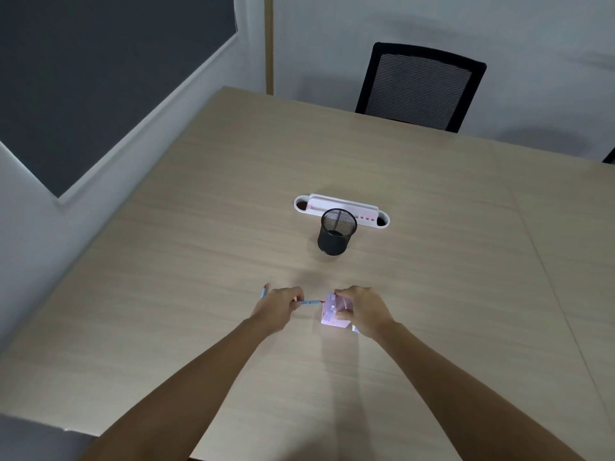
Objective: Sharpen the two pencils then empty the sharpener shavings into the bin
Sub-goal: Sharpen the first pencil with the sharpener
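Note:
A small pink box-shaped sharpener (330,314) stands on the wooden table (432,261), with my right hand (364,311) gripping it from the right. My left hand (283,307) pinches a blue pencil (311,303) lying level, its tip at the sharpener's left face. A second blue pencil (264,290) lies on the table just left of my left hand, partly hidden by it. A black mesh cup-shaped bin (336,231) stands upright farther back, in the middle of the table.
A white cable port (342,207) is set into the table right behind the mesh bin. A black mesh-backed chair (421,86) stands at the far edge. A dark wall panel (100,78) is on the left.

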A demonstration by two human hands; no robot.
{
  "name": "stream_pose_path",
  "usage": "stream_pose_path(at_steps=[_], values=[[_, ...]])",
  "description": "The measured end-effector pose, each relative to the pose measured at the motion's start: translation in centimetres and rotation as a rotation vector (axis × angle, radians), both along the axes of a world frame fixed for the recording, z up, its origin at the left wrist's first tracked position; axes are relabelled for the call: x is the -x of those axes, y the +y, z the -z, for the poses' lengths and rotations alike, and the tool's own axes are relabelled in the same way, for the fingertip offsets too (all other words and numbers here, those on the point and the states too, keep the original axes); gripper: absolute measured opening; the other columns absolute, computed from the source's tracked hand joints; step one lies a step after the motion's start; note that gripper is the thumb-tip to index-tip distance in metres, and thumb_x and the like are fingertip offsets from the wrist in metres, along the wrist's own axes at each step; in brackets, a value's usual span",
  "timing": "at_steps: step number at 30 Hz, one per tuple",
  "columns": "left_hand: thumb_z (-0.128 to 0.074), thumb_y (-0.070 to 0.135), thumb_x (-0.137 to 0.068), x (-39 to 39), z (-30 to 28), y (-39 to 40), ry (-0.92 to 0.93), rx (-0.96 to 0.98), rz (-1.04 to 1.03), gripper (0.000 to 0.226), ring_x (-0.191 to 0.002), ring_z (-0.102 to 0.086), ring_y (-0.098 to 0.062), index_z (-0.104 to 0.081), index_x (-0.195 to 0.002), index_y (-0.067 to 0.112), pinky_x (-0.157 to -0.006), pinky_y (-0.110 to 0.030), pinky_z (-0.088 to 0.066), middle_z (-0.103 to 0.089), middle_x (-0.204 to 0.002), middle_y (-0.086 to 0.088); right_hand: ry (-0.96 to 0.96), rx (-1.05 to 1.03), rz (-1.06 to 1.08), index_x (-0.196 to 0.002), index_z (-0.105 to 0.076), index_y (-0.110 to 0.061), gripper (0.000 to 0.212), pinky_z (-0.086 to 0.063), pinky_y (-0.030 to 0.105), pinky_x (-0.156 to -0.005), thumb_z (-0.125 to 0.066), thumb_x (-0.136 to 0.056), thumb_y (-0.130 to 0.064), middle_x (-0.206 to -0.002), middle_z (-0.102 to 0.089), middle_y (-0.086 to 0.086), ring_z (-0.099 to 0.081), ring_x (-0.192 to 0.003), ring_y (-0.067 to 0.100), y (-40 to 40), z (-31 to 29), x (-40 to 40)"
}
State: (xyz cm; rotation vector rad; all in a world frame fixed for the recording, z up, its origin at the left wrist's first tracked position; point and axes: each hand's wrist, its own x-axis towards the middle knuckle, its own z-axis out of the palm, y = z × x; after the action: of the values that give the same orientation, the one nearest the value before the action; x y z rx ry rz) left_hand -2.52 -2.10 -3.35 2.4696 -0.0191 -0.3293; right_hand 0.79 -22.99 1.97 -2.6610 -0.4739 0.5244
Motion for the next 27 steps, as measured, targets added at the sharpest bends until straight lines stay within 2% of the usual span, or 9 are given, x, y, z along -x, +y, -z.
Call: stream_pose_path(at_steps=[2, 5, 9, 11, 13, 14, 20, 24, 27], values=[[-0.049, 0.017, -0.095, -0.6, 0.2, 0.3, 0.014, 0.003, 0.009, 0.016, -0.079, -0.049, -0.024, -0.056, -0.084, 0.027, -0.062, -0.030, -0.042, -0.063, -0.070, 0.001, 0.003, 0.002, 0.001, -0.092, -0.065, -0.021, 0.020, -0.046, 0.031, -0.066, -0.061, -0.073, -0.016, -0.078, -0.053, -0.002, -0.049, -0.074, 0.021, 0.0, 0.0, -0.1], [-0.052, 0.012, -0.093, -1.2, 0.4, 0.8, 0.032, 0.050, 0.037, 0.017, -0.069, -0.043, -0.018, -0.059, -0.084, 0.024, -0.060, -0.021, -0.031, -0.058, -0.066, 0.004, 0.025, -0.003, 0.008, -0.094, -0.065, -0.021, 0.022, -0.047, 0.031, -0.066, -0.062, -0.073, -0.016, -0.080, -0.053, -0.003, -0.050, -0.074, 0.021, -0.1, 0.0, -0.1], [-0.055, 0.008, -0.091, -1.9, 0.4, 0.8, 0.057, 0.075, 0.099, 0.012, -0.060, -0.045, -0.002, -0.064, -0.088, 0.016, -0.075, -0.026, -0.031, -0.061, -0.070, 0.004, 0.021, 0.004, 0.005, -0.094, -0.065, -0.020, 0.022, -0.046, 0.032, -0.065, -0.062, -0.072, -0.017, -0.081, -0.053, -0.002, -0.050, -0.075, 0.022, -0.4, 0.0, -0.3], [-0.055, 0.009, -0.092, -2.1, 0.3, 0.2, 0.063, 0.079, 0.107, 0.012, -0.061, -0.047, -0.003, -0.065, -0.091, 0.015, -0.079, -0.022, -0.029, -0.061, -0.073, 0.004, 0.019, -0.012, 0.007, -0.092, -0.065, -0.020, 0.021, -0.040, 0.029, -0.061, -0.061, -0.071, -0.019, -0.079, -0.051, -0.003, -0.048, -0.074, 0.021, -0.5, 0.0, -0.3], [-0.054, 0.008, -0.093, -2.5, 0.0, -0.9, 0.080, 0.116, 0.112, 0.013, -0.065, -0.049, -0.009, -0.067, -0.093, 0.012, -0.065, -0.009, -0.030, -0.062, -0.074, 0.003, 0.014, -0.014, 0.005, -0.092, -0.065, -0.020, 0.021, -0.039, 0.028, -0.061, -0.059, -0.072, -0.018, -0.078, -0.050, -0.004, -0.047, -0.073, 0.021, -0.8, 0.1, -0.4], [-0.055, 0.007, -0.093, -2.5, -0.2, -1.1, 0.085, 0.130, 0.119, 0.014, -0.068, -0.051, -0.011, -0.068, -0.093, 0.010, -0.060, -0.007, -0.030, -0.062, -0.074, 0.003, 0.011, -0.011, 0.004, -0.093, -0.065, -0.020, 0.021, -0.041, 0.029, -0.061, -0.060, -0.073, -0.017, -0.078, -0.050, -0.003, -0.047, -0.072, 0.021, -0.6, 0.1, -0.4], [-0.055, 0.007, -0.091, -2.7, -0.6, -1.4, 0.147, 0.127, 0.111, 0.017, -0.069, -0.054, -0.014, -0.071, -0.086, 0.005, -0.057, -0.013, -0.035, -0.063, -0.072, 0.000, 0.023, 0.027, -0.025, -0.098, -0.065, -0.018, 0.024, -0.046, 0.031, -0.064, -0.063, -0.074, -0.017, -0.083, -0.052, 0.000, -0.050, -0.074, 0.023, -0.1, -0.2, -0.4], [-0.051, 0.003, -0.090, -3.0, -1.1, -3.1, 0.171, 0.112, 0.133, 0.022, -0.058, -0.047, -0.015, -0.065, -0.073, 0.000, -0.052, -0.019, -0.033, -0.057, -0.067, -0.004, 0.031, 0.069, -0.027, -0.098, -0.065, -0.019, 0.025, -0.038, 0.027, -0.063, -0.062, -0.073, -0.016, -0.082, -0.052, 0.000, -0.048, -0.073, 0.023, 0.3, -0.3, -0.6], [-0.052, 0.003, -0.089, -3.0, -1.4, -3.4, 0.186, 0.125, 0.130, 0.021, -0.060, -0.046, -0.016, -0.066, -0.073, -0.001, -0.051, -0.018, -0.033, -0.057, -0.067, -0.006, 0.028, 0.063, -0.016, -0.097, -0.066, -0.020, 0.025, -0.037, 0.028, -0.063, -0.062, -0.073, -0.017, -0.082, -0.055, 0.003, -0.049, -0.073, 0.023, 0.1, -0.2, -0.4]])
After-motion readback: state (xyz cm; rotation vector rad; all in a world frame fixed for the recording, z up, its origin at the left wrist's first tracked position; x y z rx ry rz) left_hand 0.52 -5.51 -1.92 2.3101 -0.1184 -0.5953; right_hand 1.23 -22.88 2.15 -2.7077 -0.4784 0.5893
